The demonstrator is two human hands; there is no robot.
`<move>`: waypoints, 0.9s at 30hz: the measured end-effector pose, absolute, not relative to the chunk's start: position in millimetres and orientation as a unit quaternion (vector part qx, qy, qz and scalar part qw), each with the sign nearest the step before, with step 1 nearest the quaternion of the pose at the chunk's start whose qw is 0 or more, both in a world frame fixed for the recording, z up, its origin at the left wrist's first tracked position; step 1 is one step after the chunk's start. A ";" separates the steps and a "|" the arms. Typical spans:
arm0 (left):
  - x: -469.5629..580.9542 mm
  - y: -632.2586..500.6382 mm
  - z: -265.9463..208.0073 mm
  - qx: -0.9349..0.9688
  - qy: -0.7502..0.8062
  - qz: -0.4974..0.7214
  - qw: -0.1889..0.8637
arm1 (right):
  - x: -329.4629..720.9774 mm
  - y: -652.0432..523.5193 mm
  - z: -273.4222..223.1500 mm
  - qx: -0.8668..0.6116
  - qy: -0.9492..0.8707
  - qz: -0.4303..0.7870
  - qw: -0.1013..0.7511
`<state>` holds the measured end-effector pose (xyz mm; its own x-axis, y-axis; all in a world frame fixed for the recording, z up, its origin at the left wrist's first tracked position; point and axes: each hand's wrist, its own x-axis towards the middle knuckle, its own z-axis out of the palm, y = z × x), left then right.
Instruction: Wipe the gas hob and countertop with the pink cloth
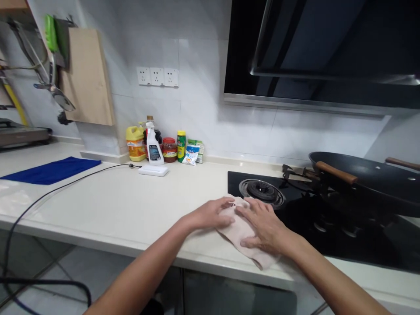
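A pale pink cloth (pixel 241 232) lies bunched on the white countertop (pixel 183 197), its upper end against the left edge of the black gas stove (pixel 311 236). My left hand (pixel 213 214) is at the cloth's left side, thumb and fingers curled onto its edge. On top of the cloth rests my right hand (pixel 265 225), thumb and fingers spread and pressing it down. Part of the cloth is hidden beneath both hands. Just beyond my fingers is the left burner (pixel 261 191).
A large wok (pixel 377 175) sits on the stove's right side, under the range hood (pixel 321 52). By the wall stand a white spray bottle (pixel 154 146), a yellow jug (pixel 135 146) and jars. A white device (pixel 153 170) with a black cable and a blue cloth (pixel 54 169) lie leftward.
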<state>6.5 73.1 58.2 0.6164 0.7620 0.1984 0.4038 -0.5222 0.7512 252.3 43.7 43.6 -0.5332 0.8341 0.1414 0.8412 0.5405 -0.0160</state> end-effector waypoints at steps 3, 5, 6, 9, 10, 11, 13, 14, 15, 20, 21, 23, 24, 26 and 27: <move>4.8 93.0 66.7 0.785 0.381 0.354 0.336 | 240.3 50.8 40.0 -0.451 -0.890 0.041 0.058; 6.1 107.9 66.9 0.772 0.401 0.387 0.305 | 235.9 55.8 33.0 -0.447 -0.889 0.065 0.072; 6.6 114.7 65.3 0.771 0.409 0.395 0.288 | 235.0 58.9 29.3 -0.446 -0.888 0.064 0.089; 6.4 128.4 55.4 0.764 0.442 0.406 0.237 | 236.4 72.6 20.9 -0.449 -0.880 0.040 0.150; 6.0 130.4 51.1 0.761 0.453 0.406 0.224 | 237.0 79.1 19.3 -0.453 -0.876 0.030 0.164; 5.8 131.2 46.8 0.761 0.460 0.404 0.214 | 237.2 86.5 18.3 -0.460 -0.871 0.019 0.172; 5.9 130.6 39.6 0.768 0.467 0.393 0.196 | 235.0 103.6 17.5 -0.484 -0.858 -0.004 0.173; 6.3 129.8 37.1 0.773 0.466 0.387 0.189 | 232.4 112.9 17.6 -0.500 -0.850 -0.013 0.167; 6.8 129.1 35.4 0.778 0.465 0.380 0.183 | 228.9 122.2 18.1 -0.517 -0.841 -0.018 0.160; 5.4 129.9 36.0 0.782 0.480 0.364 0.159 | 207.4 161.0 25.1 -0.582 -0.799 -0.019 0.149; 3.8 130.7 36.8 0.780 0.488 0.363 0.150 | 204.4 165.0 27.1 -0.588 -0.795 -0.016 0.146; -0.1 132.4 38.2 0.774 0.504 0.361 0.133 | 200.8 166.4 30.8 -0.597 -0.791 -0.005 0.134; -2.0 133.1 38.6 0.771 0.509 0.361 0.129 | 200.3 163.1 32.2 -0.597 -0.792 -0.002 0.128; -4.9 134.1 39.1 0.769 0.511 0.363 0.127 | 201.3 147.7 33.4 -0.588 -0.799 -0.009 0.124; -5.6 134.4 39.1 0.769 0.510 0.363 0.128 | 202.5 135.7 33.1 -0.576 -0.807 -0.017 0.124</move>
